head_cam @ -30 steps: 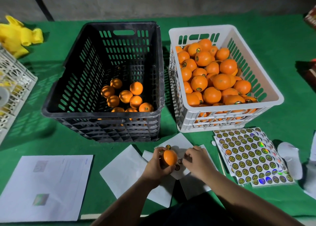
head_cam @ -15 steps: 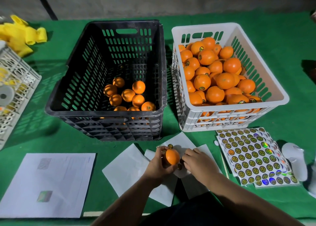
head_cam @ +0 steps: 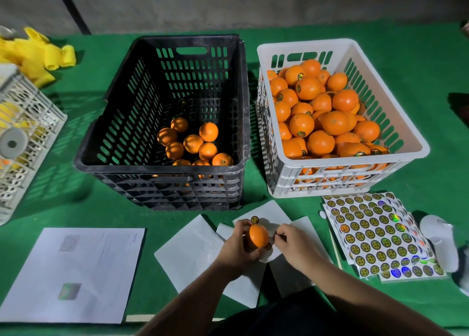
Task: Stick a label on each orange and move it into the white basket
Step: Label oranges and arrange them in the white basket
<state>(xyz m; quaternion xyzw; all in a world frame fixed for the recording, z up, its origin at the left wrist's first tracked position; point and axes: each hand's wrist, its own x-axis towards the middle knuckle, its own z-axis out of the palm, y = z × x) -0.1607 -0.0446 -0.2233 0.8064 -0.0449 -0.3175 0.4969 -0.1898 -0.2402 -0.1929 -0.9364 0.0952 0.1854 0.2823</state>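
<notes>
My left hand grips an orange just above white backing papers at the near table edge. My right hand is right of it, thumb and forefinger pinched together by the paper; whether they hold a label is too small to tell. Two round labels lie near the orange, one label above it and one label below right. The white basket at the right is heaped with labelled oranges. The black crate holds several plain oranges. Label sheets lie fanned at the right.
A printed white sheet lies near left. A white lattice crate with yellow items and a tape roll stands far left, with yellow foam nets behind it. A white object sits beyond the label sheets. Green cloth covers the table.
Both hands stay over the papers with the orange. My right hand has drawn slightly away from the orange, fingertips still pinched. The camera view shifted a little.
</notes>
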